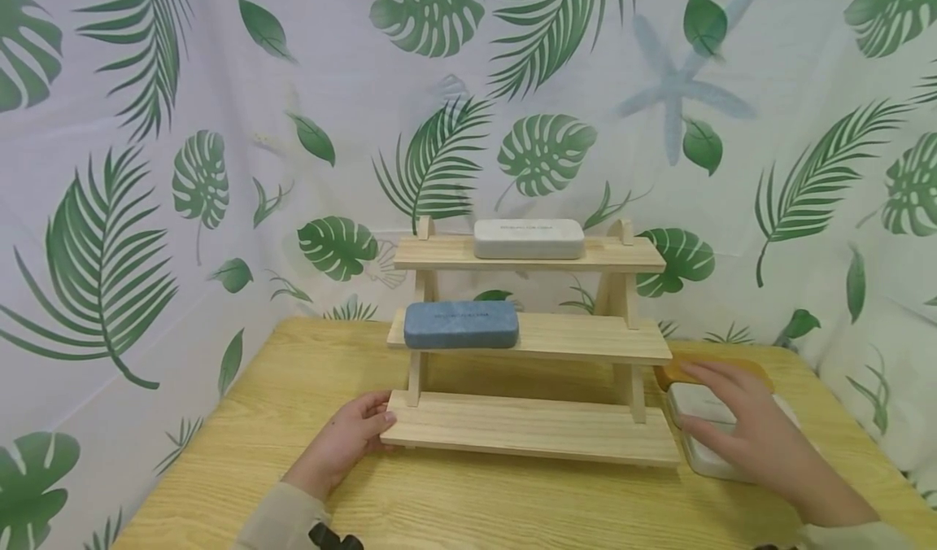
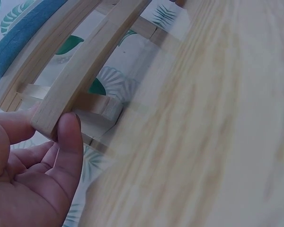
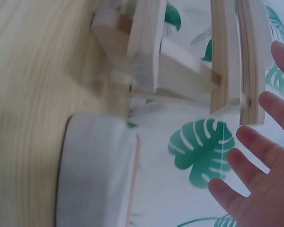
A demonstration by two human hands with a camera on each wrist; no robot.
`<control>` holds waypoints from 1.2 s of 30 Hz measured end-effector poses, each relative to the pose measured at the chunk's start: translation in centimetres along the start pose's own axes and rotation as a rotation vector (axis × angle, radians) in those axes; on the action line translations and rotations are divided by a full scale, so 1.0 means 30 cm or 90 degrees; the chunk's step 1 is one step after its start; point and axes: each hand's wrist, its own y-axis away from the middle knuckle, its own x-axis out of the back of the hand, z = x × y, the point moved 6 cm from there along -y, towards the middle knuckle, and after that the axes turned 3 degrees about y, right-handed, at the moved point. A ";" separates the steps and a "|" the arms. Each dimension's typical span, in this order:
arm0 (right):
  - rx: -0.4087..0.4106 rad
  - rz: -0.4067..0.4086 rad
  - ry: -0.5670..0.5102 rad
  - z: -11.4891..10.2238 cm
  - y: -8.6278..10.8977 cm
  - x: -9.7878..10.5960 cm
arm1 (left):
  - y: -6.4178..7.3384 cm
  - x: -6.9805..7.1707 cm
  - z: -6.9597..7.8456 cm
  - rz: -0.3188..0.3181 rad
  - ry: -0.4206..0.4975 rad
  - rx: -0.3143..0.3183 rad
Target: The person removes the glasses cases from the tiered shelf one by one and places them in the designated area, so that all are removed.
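A three-tier wooden display shelf (image 1: 527,428) stands on the table. My left hand (image 1: 347,436) pinches the left end of its lowest board, thumb on one face and fingers on the other in the left wrist view. On the middle tier, towards the left, lies a blue glasses case (image 1: 461,325); a white glasses case (image 1: 529,239) sits on the top tier. Right of the shelf, my right hand (image 1: 754,428) hovers with spread fingers over pale glasses cases (image 1: 703,403), partly hiding them. Nothing is between its fingers in the right wrist view.
An orange glasses case (image 1: 747,367) lies behind the pale ones on the wooden table (image 1: 307,371). A leaf-print cloth (image 1: 329,127) hangs behind the table and along both sides. The shelf's uprights (image 1: 626,302) stand between the tiers.
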 end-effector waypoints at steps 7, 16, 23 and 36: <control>0.023 -0.011 0.000 -0.077 -0.043 -0.026 | -0.001 -0.003 0.002 -0.005 0.002 0.000; 0.013 -0.043 0.007 -0.163 -0.102 -0.066 | 0.003 -0.011 0.001 -0.017 0.006 0.005; -0.003 -0.010 0.034 -0.190 -0.129 -0.072 | -0.002 -0.012 -0.004 -0.017 0.010 0.007; 0.048 -0.018 0.013 -0.293 -0.240 -0.141 | 0.001 -0.005 -0.007 -0.013 0.017 0.002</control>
